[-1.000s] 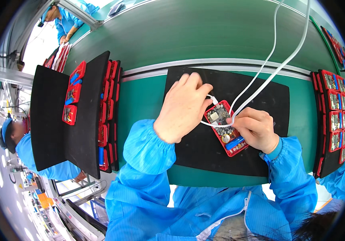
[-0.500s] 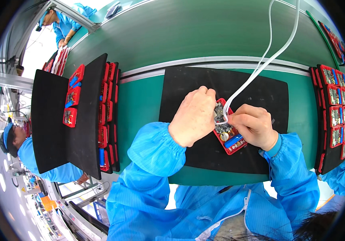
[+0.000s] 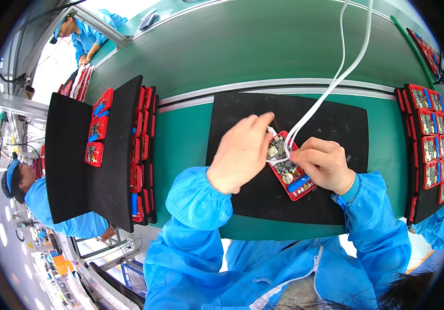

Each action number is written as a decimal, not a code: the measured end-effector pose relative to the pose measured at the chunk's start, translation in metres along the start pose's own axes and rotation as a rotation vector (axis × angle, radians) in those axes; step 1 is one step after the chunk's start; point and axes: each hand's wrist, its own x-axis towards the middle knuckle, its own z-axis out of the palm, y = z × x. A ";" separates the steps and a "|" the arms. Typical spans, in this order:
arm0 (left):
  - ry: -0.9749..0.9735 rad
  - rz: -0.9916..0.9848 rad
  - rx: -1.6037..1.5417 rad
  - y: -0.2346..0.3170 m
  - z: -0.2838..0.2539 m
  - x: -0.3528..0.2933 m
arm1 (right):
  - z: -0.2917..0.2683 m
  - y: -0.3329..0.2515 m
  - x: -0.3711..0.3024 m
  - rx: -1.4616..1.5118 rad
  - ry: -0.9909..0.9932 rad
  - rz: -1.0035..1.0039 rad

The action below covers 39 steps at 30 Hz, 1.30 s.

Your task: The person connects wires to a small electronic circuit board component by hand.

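Observation:
On a black mat (image 3: 335, 119) lies a small red case (image 3: 304, 192), tilted, with a circuit board (image 3: 289, 168), a round coin-like part and a blue cylindrical part inside. Two strands of white cable (image 3: 317, 106) come down from the upper right and bend over the board. My right hand (image 3: 325, 161) is closed, thumb and fingertips pinching the cable at the board's right edge. My left hand (image 3: 240, 154) is at the board's upper left, curled round the cable's bent end; its back hides most of the grip. A bit of white shows by its fingertips.
Black boards holding red cases (image 3: 94, 154) stand at left, with more stacked behind. At right is another stack of filled red cases (image 3: 430, 124). A metal rail (image 3: 191, 96) runs behind the mat along the green bench. Co-workers in blue (image 3: 85, 39) sit at left.
My left hand has drawn slightly left and down from the board, uncovering more of its upper part. My right hand keeps its pinch, nearly still. The cable has shifted a little left.

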 end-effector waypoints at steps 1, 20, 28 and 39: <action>0.095 0.007 -0.017 0.000 -0.006 0.005 | -0.002 0.002 0.003 0.000 0.000 0.002; 0.672 -0.399 -0.749 -0.109 0.006 -0.031 | 0.006 -0.014 -0.006 0.011 0.096 0.017; 0.597 -0.395 -0.645 -0.113 0.012 -0.025 | 0.002 -0.013 -0.002 -0.001 0.080 0.049; 0.600 -0.415 -0.642 -0.104 0.010 -0.023 | 0.003 -0.014 -0.002 0.025 0.083 0.060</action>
